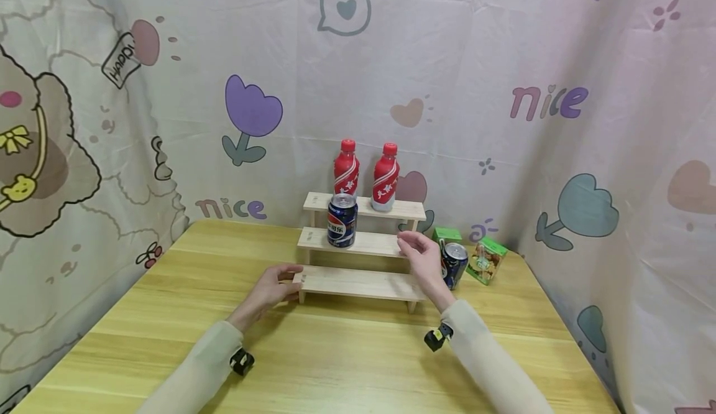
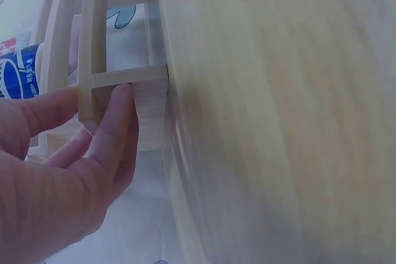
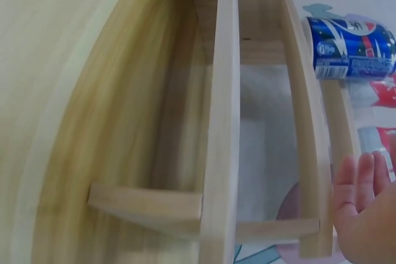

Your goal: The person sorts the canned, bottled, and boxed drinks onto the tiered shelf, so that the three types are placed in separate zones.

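Observation:
In the head view a three-step wooden display rack (image 1: 358, 282) stands on the table. My left hand (image 1: 276, 285) grips the left end of its lowest step, thumb above and fingers beneath the board (image 2: 93, 41). My right hand (image 1: 422, 260) is at the right end of the middle step, fingers loosely extended and holding nothing; whether they touch the wood is unclear. A blue cola can (image 1: 342, 222) stands upright on the middle step, towards the left. Two red bottles (image 1: 347, 168) with red caps stand on the top step.
Right of the rack, a second blue can (image 1: 454, 266) stands on the table (image 1: 335, 364), partly hidden by my right hand. Behind and beside it are two green boxes (image 1: 486, 260). A printed curtain (image 1: 447, 59) hangs behind the table.

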Tool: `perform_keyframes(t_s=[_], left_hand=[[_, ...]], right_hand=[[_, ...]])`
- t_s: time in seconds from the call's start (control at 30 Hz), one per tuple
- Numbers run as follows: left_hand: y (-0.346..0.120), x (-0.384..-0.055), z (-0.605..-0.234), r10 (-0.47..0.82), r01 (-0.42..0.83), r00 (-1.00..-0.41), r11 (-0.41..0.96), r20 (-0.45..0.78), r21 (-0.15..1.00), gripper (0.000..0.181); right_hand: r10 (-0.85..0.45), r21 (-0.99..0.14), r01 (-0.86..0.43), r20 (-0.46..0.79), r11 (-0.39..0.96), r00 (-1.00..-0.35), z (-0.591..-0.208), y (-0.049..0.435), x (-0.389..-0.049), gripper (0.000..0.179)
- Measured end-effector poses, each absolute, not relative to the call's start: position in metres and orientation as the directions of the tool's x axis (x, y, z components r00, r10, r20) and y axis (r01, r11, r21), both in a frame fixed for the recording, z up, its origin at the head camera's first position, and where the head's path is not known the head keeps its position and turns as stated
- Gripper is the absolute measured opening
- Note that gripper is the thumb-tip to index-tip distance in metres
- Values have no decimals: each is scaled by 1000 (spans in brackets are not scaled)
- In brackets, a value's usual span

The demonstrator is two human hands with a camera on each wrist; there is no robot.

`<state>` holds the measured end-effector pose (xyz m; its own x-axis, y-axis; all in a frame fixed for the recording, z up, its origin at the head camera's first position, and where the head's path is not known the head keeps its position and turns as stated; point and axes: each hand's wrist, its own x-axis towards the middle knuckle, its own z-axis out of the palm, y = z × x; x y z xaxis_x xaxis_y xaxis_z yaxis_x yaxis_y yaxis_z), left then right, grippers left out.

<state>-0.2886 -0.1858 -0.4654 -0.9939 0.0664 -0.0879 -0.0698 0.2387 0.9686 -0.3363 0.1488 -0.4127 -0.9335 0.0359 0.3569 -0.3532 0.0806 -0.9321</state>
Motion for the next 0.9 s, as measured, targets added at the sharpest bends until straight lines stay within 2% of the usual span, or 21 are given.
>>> perform_keyframes(t_s=[0.4, 0.9], left_hand=[[-186, -288, -462, 70, -62, -994, 258, -83, 964, 43], [-184, -285, -461, 58, -89, -993, 239, -105, 967, 43]], right_hand=[[131, -949, -314, 315, 27, -940, -413, 175, -337, 28], [205, -939, -327, 342, 104, -917, -405, 209, -331, 31]])
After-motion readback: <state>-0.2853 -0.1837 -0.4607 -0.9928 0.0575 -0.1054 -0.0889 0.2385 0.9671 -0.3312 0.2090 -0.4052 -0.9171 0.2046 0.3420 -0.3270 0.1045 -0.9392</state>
